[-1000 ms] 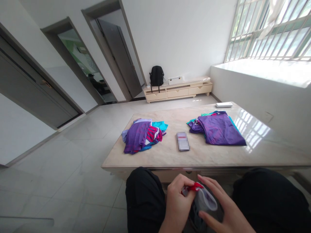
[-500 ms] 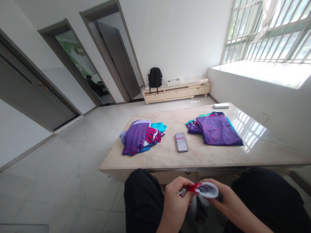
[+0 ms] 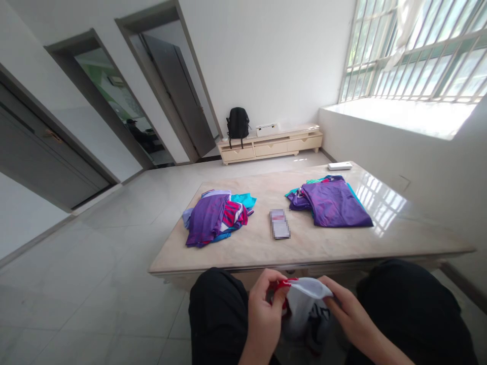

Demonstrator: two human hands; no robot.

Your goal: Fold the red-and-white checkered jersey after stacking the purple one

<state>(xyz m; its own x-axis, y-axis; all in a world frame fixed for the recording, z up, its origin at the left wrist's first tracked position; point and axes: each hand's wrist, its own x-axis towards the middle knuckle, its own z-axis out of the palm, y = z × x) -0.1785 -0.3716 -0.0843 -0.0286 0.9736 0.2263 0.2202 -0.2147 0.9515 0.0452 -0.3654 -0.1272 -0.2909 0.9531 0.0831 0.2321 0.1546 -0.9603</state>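
A white garment point(image 3: 300, 309) with red trim and dark markings hangs between my knees, its upper edge stretched between both hands. My left hand point(image 3: 266, 299) pinches the red part of that edge between thumb and fingers. At the other end of the edge, my right hand point(image 3: 340, 299) grips the white cloth. Most of the garment hangs low in shadow, so its full shape is hidden. Beyond my hands, on the marble-topped table point(image 3: 251, 253), lie a pile of purple, red and blue clothes point(image 3: 207, 220) at left and a folded purple stack point(image 3: 338, 203) at right.
Between the piles lies a blurred-out rectangular item point(image 3: 280, 224). A white box-like object point(image 3: 340, 166) sits at the table's far edge. A low cabinet point(image 3: 274, 148) with a black backpack point(image 3: 238, 123) stands by the wall. A person point(image 3: 137, 133) is visible through a doorway.
My hands have drawn apart, so the garment's edge is pulled from a round opening into a longer, flatter line. More of the hanging white cloth and dark markings shows. The camera view has shifted slightly.
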